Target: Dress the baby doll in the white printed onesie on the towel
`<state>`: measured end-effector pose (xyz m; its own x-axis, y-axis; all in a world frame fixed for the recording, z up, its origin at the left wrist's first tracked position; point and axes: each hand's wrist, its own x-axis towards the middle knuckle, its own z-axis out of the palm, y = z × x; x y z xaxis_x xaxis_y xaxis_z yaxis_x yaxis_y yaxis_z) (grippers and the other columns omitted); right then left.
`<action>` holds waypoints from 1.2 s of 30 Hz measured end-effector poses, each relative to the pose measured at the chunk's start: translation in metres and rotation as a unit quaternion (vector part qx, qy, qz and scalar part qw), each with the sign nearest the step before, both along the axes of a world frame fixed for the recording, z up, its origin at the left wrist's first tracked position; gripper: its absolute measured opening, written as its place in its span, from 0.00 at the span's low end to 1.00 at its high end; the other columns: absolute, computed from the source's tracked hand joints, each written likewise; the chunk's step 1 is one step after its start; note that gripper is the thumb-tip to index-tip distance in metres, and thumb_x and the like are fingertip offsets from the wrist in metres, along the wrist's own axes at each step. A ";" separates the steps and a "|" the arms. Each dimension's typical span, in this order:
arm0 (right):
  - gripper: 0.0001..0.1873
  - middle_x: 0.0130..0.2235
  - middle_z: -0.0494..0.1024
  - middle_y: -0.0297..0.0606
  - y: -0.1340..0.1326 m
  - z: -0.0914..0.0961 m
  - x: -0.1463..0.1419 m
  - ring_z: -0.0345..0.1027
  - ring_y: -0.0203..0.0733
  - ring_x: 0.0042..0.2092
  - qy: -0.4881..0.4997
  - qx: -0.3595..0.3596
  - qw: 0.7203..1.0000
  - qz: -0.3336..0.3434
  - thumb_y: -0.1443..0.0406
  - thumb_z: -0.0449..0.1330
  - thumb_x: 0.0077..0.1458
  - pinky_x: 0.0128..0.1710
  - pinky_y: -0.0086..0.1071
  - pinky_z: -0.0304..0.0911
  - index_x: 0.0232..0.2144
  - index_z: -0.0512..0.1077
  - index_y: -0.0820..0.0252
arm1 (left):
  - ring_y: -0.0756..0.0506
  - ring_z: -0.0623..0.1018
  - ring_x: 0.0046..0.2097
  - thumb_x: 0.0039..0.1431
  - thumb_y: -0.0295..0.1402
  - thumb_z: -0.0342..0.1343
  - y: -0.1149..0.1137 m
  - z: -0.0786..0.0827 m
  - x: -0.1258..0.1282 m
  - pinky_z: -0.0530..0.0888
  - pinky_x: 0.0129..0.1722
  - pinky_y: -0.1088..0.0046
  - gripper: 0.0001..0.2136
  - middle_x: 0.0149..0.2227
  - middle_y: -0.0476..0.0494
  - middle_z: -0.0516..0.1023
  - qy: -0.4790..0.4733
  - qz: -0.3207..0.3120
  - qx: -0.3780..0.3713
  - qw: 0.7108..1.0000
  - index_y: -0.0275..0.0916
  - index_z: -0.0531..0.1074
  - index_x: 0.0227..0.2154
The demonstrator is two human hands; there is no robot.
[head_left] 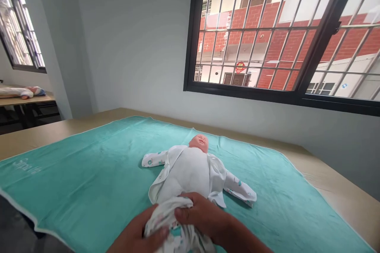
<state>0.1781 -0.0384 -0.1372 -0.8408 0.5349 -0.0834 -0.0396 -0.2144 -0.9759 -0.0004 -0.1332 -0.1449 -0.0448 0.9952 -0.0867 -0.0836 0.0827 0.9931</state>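
Note:
A baby doll lies on its back, its head toward the wall. It has a white cloth body and wears an open white baby jacket with small prints; both sleeves spread out sideways. At the doll's lower end, nearest me, are bunched white printed baby pants. My left hand is closed on their left side, its fingers slightly blurred. On the right side, my right hand grips the gathered cloth with the thumb on top. The doll's legs are hidden behind the cloth and my hands.
A turquoise blanket with a pale edge covers much of the wooden tabletop. Behind stands a grey wall with a barred window. Far left, another table bears a clothed doll-like thing.

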 end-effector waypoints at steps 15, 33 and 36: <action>0.23 0.30 0.77 0.38 0.000 -0.003 0.000 0.69 0.36 0.31 0.057 -0.098 0.993 0.019 0.57 0.71 0.44 0.37 0.32 0.64 0.40 0.77 0.67 | 0.40 0.76 0.41 0.45 0.35 0.70 0.007 0.023 -0.004 0.71 0.41 0.69 0.23 0.38 0.43 0.79 -0.098 -0.188 0.009 0.977 0.36 0.76 0.46; 0.23 0.31 0.78 0.39 -0.005 -0.002 -0.007 0.71 0.39 0.32 0.066 -0.108 0.991 -0.041 0.54 0.70 0.46 0.38 0.35 0.65 0.40 0.76 0.66 | 0.37 0.76 0.45 0.44 0.37 0.70 0.003 0.017 0.001 0.72 0.44 0.64 0.29 0.41 0.42 0.79 -0.106 -0.131 0.004 0.986 0.38 0.72 0.51; 0.24 0.33 0.78 0.40 -0.004 0.002 -0.005 0.71 0.40 0.34 0.059 -0.079 0.995 -0.016 0.53 0.68 0.48 0.40 0.35 0.65 0.41 0.76 0.66 | 0.38 0.78 0.43 0.49 0.38 0.67 0.004 0.014 0.009 0.73 0.43 0.66 0.25 0.41 0.40 0.80 -0.171 -0.037 -0.019 0.984 0.37 0.73 0.50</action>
<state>0.1731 -0.0426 -0.1353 -0.8323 0.5497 -0.0713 -0.1606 -0.3624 -0.9181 0.0082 -0.1296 -0.1311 0.0651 0.9906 -0.1206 -0.4047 0.1367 0.9042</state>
